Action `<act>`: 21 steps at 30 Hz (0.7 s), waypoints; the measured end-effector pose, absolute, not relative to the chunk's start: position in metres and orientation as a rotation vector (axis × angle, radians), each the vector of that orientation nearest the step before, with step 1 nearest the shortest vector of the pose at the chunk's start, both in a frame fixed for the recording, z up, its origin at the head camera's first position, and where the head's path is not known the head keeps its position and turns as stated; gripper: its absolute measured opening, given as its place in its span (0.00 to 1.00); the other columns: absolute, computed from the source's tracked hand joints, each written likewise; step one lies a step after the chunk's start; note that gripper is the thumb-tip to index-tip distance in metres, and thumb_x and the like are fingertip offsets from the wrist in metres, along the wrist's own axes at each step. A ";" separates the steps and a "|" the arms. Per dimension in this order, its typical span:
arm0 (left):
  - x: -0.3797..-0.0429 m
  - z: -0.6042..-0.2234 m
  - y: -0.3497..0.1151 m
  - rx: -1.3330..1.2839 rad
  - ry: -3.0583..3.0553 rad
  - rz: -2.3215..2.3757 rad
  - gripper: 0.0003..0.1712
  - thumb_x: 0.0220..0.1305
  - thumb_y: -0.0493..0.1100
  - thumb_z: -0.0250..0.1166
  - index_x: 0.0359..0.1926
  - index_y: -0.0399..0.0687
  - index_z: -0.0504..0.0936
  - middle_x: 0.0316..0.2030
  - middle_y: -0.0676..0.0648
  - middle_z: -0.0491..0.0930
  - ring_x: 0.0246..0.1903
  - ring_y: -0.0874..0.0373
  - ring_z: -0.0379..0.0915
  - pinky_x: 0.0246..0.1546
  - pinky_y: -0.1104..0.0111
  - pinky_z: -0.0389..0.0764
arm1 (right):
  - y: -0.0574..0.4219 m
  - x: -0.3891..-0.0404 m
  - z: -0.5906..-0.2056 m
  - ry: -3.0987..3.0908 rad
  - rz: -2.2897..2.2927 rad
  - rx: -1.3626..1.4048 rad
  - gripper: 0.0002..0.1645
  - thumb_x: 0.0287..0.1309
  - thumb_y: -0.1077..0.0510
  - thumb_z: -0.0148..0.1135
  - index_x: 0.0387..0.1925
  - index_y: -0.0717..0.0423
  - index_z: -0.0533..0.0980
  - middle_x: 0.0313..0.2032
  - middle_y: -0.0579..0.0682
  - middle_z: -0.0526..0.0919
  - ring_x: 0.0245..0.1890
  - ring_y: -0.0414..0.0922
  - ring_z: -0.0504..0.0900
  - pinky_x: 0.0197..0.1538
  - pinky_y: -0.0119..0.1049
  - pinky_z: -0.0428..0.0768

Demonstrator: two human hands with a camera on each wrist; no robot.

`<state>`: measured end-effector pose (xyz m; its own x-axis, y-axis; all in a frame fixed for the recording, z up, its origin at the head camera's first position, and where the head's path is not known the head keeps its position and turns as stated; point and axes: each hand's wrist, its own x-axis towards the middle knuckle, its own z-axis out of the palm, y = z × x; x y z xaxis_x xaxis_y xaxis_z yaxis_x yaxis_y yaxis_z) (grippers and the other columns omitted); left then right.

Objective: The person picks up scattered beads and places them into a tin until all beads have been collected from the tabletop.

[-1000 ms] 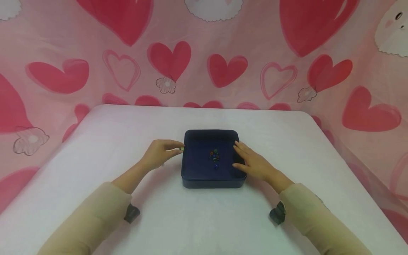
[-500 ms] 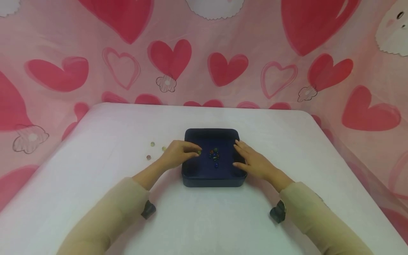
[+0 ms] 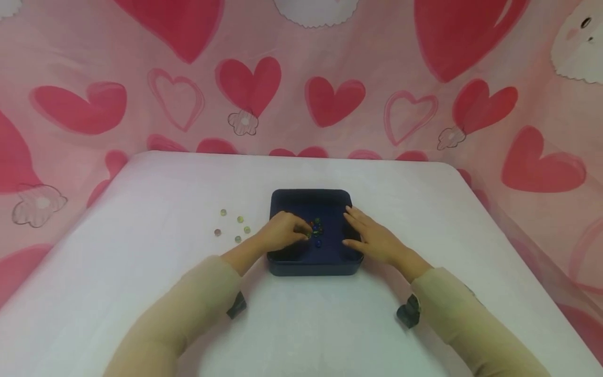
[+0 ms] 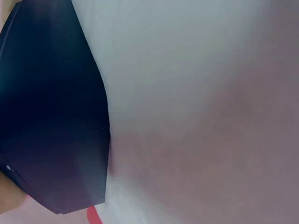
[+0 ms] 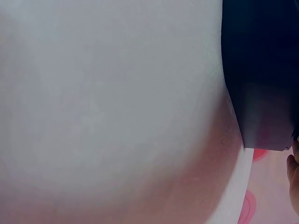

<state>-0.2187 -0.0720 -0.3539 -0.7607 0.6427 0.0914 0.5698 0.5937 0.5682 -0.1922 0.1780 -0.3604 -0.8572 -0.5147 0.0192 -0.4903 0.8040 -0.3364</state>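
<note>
A dark blue square box (image 3: 314,268) stands mid-table, with several coloured glass marbles (image 3: 317,227) clustered on its floor. My left hand (image 3: 282,231) reaches over the box's left rim. Its thumb and fingers pinch a greenish marble (image 3: 308,235) low beside the cluster, partly hidden by the fingertips. My right hand (image 3: 379,242) rests on the right rim, fingers spread and fairly straight over the inside. In the left wrist view the box's dark outer wall (image 4: 51,140) fills the left side. The right wrist view has the box's wall (image 5: 266,112) at upper right, with fingertips (image 5: 292,172) at the edge.
Several clear and yellowish marbles (image 3: 241,219) lie scattered on the white table (image 3: 188,183) left of the box. A pink cloth printed with hearts (image 3: 334,99) hangs behind the table. Dark wrist devices (image 3: 409,312) sit below the sleeves.
My left hand has moved right with the greenish marble, from outside the left rim to beside the cluster inside. Loose marbles on the table came into view behind it. The right hand stays put.
</note>
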 end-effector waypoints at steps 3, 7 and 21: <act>-0.221 -0.355 -0.068 1.032 2.694 0.827 0.10 0.49 0.39 0.64 0.36 0.47 0.82 0.33 0.54 0.80 0.36 0.63 0.74 0.40 0.73 0.71 | 0.178 -0.193 -0.361 2.911 -0.506 -0.809 0.42 0.55 0.42 0.50 0.63 0.61 0.51 0.65 0.53 0.45 0.64 0.48 0.42 0.60 0.46 0.48; -0.222 -0.359 -0.065 0.971 2.693 0.728 0.11 0.49 0.41 0.64 0.37 0.50 0.82 0.35 0.54 0.80 0.37 0.63 0.74 0.41 0.71 0.71 | 0.178 -0.193 -0.360 2.908 -0.496 -0.803 0.42 0.55 0.42 0.50 0.63 0.61 0.51 0.65 0.52 0.45 0.64 0.47 0.42 0.60 0.46 0.48; -0.216 -0.359 -0.063 0.994 2.755 0.392 0.10 0.50 0.43 0.63 0.37 0.54 0.81 0.36 0.54 0.80 0.38 0.60 0.73 0.42 0.68 0.71 | 0.178 -0.193 -0.360 2.902 -0.507 -0.809 0.43 0.54 0.39 0.48 0.63 0.61 0.51 0.65 0.53 0.45 0.64 0.48 0.43 0.61 0.46 0.48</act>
